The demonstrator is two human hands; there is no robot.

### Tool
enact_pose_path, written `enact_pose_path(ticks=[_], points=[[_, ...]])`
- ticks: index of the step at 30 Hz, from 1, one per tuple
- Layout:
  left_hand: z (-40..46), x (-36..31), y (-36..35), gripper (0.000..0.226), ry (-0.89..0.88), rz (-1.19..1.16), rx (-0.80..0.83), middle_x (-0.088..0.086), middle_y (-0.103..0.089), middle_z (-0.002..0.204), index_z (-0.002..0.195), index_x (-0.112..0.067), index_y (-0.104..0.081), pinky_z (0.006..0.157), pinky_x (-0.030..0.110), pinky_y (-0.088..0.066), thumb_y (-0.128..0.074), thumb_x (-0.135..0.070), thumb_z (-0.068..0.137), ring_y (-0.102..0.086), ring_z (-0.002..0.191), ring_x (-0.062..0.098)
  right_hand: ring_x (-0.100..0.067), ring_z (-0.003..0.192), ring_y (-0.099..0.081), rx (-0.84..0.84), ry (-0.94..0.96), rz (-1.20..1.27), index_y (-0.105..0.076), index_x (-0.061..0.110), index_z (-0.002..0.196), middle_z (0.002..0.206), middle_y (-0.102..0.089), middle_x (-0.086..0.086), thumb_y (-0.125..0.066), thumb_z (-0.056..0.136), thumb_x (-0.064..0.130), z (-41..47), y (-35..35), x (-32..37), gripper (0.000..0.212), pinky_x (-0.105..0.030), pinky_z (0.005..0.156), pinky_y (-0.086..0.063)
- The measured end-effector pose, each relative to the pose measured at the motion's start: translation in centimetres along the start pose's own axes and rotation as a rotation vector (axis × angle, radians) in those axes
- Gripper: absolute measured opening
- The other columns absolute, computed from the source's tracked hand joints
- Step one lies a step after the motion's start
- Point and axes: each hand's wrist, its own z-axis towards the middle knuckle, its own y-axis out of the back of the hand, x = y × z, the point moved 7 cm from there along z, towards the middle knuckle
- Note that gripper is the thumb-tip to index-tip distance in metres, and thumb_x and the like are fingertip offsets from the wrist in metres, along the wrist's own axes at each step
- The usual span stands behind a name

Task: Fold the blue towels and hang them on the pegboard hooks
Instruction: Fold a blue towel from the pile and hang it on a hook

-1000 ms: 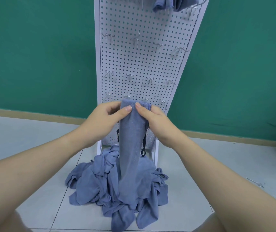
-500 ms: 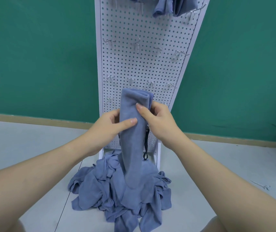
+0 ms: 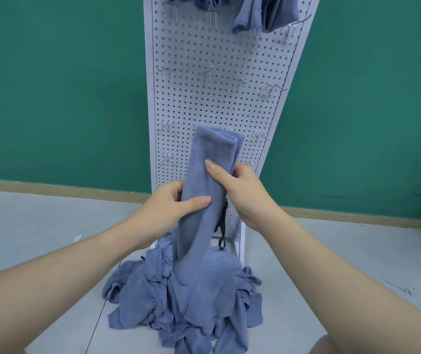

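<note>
Raised higher, folded towel seemingly doubled, both hands gripping.

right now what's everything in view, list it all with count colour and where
folded towel: one, blue, held upright before the pegboard
towel pile: one heap, blue, floor at the board's foot
hung towels: at least two, blue, top of board
pegboard: one, white, leaning on the green wall
hooks: several, metal, rows on board
loose hook: one, metal, floor right
black strap: one, beside the held towel
left hand: grips towel lower
right hand: grips towel higher
</note>
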Motion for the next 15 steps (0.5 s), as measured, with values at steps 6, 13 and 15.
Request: enact_pose_path(ticks=[6, 13, 15], points=[[0.0, 0.4, -0.8, 0.04, 0.004, -0.007, -0.036, -0.003, -0.078, 0.111, 0.121, -0.016, -0.066, 0.09, 0.031, -0.059, -0.083, -0.015, 0.085, -0.075, 0.104, 0.014, -0.022, 0.099, -0.075, -0.169, 0.069, 0.104, -0.07, 0.004, 0.11, 0.108, -0.078, -0.013, -0.069, 0.099, 0.028, 1.1, 0.8, 1.4, 0.026, -0.037, 0.09, -0.061], [0.4, 0.8, -1.0, 0.036, 0.065, 0.005, -0.071, -0.004, -0.08, 0.104, 0.114, -0.017, -0.068, 0.082, 0.031, -0.059, -0.085, -0.016, 0.082, -0.076, 0.096, 0.015, -0.022, 0.094, -0.073, -0.229, 0.081, 0.245, -0.069, 0.01, 0.099, 0.1, -0.078, -0.011, -0.068, 0.1, 0.027, 1.8, 1.5, 2.4, 0.017, -0.045, 0.096, -0.058], [0.5, 1.2, -1.0, 0.035, 0.091, 0.018, -0.051, -0.003, -0.08, 0.103, 0.113, -0.017, -0.069, 0.084, 0.033, -0.06, -0.086, -0.017, 0.082, -0.076, 0.095, 0.016, -0.02, 0.092, -0.074, -0.241, 0.093, 0.288, -0.069, 0.012, 0.098, 0.094, -0.078, -0.004, -0.068, 0.1, 0.027, 1.9, 1.8, 2.6, 0.015, -0.043, 0.094, -0.059]])
